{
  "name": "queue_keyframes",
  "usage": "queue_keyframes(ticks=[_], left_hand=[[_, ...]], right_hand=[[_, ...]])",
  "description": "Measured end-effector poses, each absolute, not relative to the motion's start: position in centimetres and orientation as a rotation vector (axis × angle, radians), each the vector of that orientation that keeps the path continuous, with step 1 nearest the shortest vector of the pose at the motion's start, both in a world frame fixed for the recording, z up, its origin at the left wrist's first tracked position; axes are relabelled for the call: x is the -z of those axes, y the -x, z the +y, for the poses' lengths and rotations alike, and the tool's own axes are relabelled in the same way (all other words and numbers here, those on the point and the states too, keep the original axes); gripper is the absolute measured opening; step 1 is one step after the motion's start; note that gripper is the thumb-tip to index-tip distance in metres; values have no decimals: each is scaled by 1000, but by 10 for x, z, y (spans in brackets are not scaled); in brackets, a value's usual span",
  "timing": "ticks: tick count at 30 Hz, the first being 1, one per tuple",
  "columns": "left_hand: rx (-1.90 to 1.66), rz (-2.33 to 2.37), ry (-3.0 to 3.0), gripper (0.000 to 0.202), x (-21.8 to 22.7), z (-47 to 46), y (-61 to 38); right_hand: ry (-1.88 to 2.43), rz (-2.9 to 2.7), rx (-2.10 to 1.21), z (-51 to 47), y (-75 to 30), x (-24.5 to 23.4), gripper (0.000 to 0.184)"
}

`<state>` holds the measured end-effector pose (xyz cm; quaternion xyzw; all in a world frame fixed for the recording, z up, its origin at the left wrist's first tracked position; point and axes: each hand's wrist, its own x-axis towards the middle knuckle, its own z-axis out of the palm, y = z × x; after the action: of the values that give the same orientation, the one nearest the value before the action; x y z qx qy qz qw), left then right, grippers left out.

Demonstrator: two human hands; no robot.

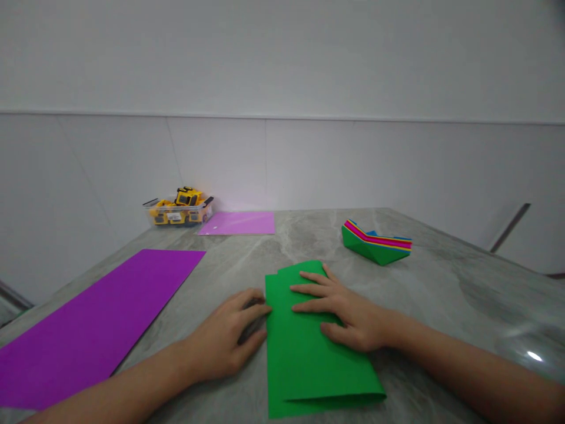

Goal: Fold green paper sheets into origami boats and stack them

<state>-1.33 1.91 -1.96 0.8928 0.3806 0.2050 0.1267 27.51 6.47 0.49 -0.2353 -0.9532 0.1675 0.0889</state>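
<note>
A folded green sheet of paper (309, 359) lies on the grey marble table (441, 282) in front of me. My right hand (344, 309) lies flat on the green paper with its fingers stretched out to the left. My left hand (229, 338) rests on the table at the paper's left edge, fingers extended and touching that edge. Neither hand holds anything.
A large purple sheet (101, 321) lies to the left. A smaller pink-purple sheet (238, 224) sits at the back, next to a clear box with a yellow toy vehicle (180, 209). A stack of folded coloured paper boats (375, 242) stands at the back right. A white wall runs behind.
</note>
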Motion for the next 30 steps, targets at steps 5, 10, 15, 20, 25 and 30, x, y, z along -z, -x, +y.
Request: queue_keyframes(ticks=[5,10,15,20,25,30], left_hand=[[-537,1043,-2629,46,19,22,17],[-554,1004,-2637,49,20,28,15],[-595,960,-2651,37,19,36,18],[-528,879,-2776,32,13,37,20],[-534,828,-2783,32,11,36,19],[-578,783,-2721,33,12,39,21]], right_hand=[[723,-2797,-465,61,-271,-2,55],[727,-2814,-477,70,-272,-1,54],[661,-2826,-499,76,-277,-2,56],[745,-2795,-468,73,-274,-2,64],[828,-2811,-463,73,-273,0,65],[724,-2824,-487,76,-277,1,63]])
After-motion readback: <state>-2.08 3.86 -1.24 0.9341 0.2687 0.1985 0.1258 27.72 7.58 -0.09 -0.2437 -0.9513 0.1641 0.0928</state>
